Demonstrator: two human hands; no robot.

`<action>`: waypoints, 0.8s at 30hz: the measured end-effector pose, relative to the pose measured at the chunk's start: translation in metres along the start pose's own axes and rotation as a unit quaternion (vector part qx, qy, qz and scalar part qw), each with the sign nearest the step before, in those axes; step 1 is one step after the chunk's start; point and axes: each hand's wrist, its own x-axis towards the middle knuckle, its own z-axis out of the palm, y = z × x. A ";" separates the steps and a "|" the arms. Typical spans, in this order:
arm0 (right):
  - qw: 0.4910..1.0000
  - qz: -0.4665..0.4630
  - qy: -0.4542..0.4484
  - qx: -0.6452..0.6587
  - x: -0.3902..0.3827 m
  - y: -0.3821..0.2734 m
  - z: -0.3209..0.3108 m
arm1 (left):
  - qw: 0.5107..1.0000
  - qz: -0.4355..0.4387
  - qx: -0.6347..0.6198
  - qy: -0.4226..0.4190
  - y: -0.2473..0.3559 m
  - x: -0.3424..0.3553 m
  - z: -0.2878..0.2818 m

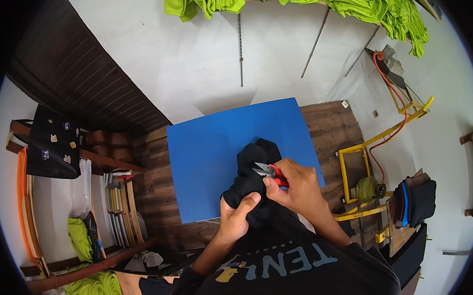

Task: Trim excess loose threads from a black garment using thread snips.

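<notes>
At six o'clock, a black printed shirt (pixel 284 277) blends indistinctly into bunched black fabric (pixel 247 183) over a blue rectangular table (pixel 205 154). The left hand (pixel 234 220) clutches the fabric, fingers hidden underneath; at its two o'clock, the right hand (pixel 301 188) grasps red-handled metal snips (pixel 274 171), partly covered.

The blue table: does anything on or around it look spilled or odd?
Nothing looks spilled on the blue table. The left hand holds bunched black cloth, the right hand red-handled snips. Only the green cloth along the top of the view looks slightly untidy, drooping unevenly.
</notes>
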 end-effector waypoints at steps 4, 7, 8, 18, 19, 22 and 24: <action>1.000 0.003 0.009 -0.025 -0.001 0.004 -0.002 | 0.999 -0.019 -0.043 0.006 -0.005 -0.001 0.001; 1.000 0.006 0.017 -0.010 0.001 0.002 -0.002 | 0.995 -0.048 -0.084 0.008 -0.006 -0.002 0.004; 1.000 0.006 0.018 -0.010 0.001 0.003 -0.002 | 0.992 -0.063 -0.105 0.011 -0.005 -0.002 0.006; 1.000 0.015 0.010 -0.018 0.001 0.005 -0.003 | 0.986 -0.084 -0.142 -0.010 -0.009 -0.004 0.000; 1.000 0.018 0.010 -0.011 0.001 0.005 -0.003 | 0.986 -0.084 -0.142 -0.009 -0.008 -0.005 0.000; 0.999 0.024 0.003 -0.020 0.000 0.008 -0.003 | 0.987 -0.092 -0.133 -0.013 -0.008 -0.005 -0.002; 1.000 0.022 0.013 -0.012 0.001 0.007 -0.002 | 0.985 -0.093 -0.144 -0.025 -0.010 -0.006 -0.005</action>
